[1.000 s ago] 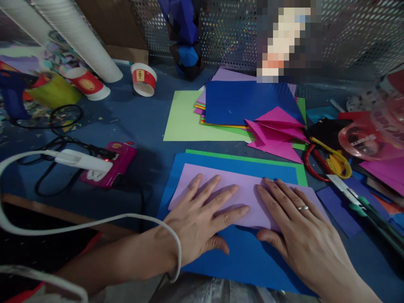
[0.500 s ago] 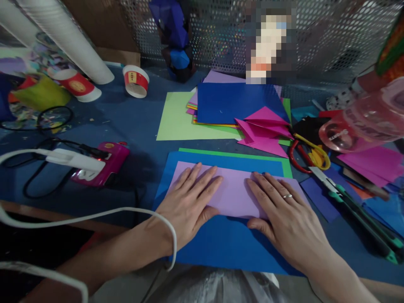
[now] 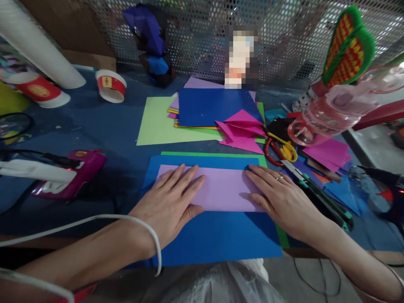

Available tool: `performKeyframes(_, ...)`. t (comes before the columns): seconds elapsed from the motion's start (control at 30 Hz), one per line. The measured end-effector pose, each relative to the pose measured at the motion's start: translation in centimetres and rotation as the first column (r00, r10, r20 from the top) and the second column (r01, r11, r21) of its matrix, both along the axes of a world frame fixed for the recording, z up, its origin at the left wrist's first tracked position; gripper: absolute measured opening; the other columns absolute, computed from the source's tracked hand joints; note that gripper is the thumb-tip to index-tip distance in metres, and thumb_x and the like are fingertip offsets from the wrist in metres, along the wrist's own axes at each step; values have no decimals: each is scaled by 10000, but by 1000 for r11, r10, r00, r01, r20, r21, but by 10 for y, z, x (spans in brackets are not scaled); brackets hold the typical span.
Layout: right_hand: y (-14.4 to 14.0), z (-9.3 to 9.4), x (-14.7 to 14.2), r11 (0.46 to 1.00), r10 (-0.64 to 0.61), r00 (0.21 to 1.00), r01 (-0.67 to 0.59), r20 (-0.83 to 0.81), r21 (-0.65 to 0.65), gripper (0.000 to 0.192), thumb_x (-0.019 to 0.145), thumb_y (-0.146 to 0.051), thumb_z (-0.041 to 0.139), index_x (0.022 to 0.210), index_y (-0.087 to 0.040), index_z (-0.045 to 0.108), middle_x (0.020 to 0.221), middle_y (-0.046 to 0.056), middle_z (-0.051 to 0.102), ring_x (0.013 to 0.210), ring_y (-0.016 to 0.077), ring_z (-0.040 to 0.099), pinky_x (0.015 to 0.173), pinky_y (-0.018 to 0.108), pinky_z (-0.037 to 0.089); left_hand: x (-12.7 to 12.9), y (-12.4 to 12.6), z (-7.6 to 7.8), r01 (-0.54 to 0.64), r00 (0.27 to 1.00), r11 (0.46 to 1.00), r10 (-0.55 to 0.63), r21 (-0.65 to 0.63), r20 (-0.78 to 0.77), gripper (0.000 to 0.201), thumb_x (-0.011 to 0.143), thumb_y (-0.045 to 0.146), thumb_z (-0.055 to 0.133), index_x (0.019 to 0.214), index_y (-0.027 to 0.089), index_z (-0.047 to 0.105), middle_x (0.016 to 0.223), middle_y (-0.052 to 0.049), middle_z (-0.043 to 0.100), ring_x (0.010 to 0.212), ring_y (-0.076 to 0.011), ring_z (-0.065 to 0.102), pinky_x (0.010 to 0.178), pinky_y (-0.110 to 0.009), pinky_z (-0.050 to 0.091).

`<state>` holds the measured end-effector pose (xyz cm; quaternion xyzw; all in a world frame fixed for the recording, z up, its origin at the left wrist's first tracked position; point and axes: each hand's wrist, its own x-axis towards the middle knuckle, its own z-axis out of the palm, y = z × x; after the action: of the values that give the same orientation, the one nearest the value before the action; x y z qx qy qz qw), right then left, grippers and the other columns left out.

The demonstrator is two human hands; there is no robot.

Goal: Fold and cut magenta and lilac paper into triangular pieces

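Note:
A strip-shaped piece of light purple paper, with a straight near edge that looks like a fold, lies on a larger blue sheet. Green paper peeks out from under the blue sheet at the back and right. My left hand rests flat on the purple paper's left part, fingers spread. On its right end lies my right hand, a ring on one finger, the fingers extended and the thumb apart. Neither hand grips anything. A white cable passes over my left forearm.
Behind the sheets sit a paper stack and folded pink paper pieces. To the right are scissors, a green-black utility knife and a pink bottle. At left are a magenta device and a paper cup.
The camera view has shifted, so most things appear further left. My right hand has turned and slid outward to the purple paper's right end; my left hand stays on its left part.

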<state>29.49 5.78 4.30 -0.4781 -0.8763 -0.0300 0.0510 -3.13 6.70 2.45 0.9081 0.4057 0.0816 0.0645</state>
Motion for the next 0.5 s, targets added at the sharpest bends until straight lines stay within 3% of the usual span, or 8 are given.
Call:
performKeyframes(0.2,-1,-3,-9,999,-12,1000,11,15,40,533,1117,-458,393,1405,-92,652,1457,196,671,1322,360,662,1043,531,592,13,14,8,28,999,999,-29,17,31,591,1114,517,325,1350,139,712,1454,-228,646,1387,-417,592,1088,-589,554)
performKeyframes(0.33,3,1,-5,999,-30,1000,30,-6,-15,500,1110,-442,431,1448,-121,610,1477,184,655,1317,341,657,1040,522,584,21,24,9,47,993,999,-46,-6,105,512,1126,335,294,1109,152,772,1298,-184,708,1227,-340,692,1017,-518,605)
performKeyframes(0.5,20,14,0,995,-35,997,42,71,-92,502,1066,-481,537,1431,-140,597,1400,177,673,1187,345,686,961,505,576,21,43,9,79,988,997,-77,-12,135,503,1123,378,299,979,192,744,1194,-114,727,987,-276,736,816,-437,620)
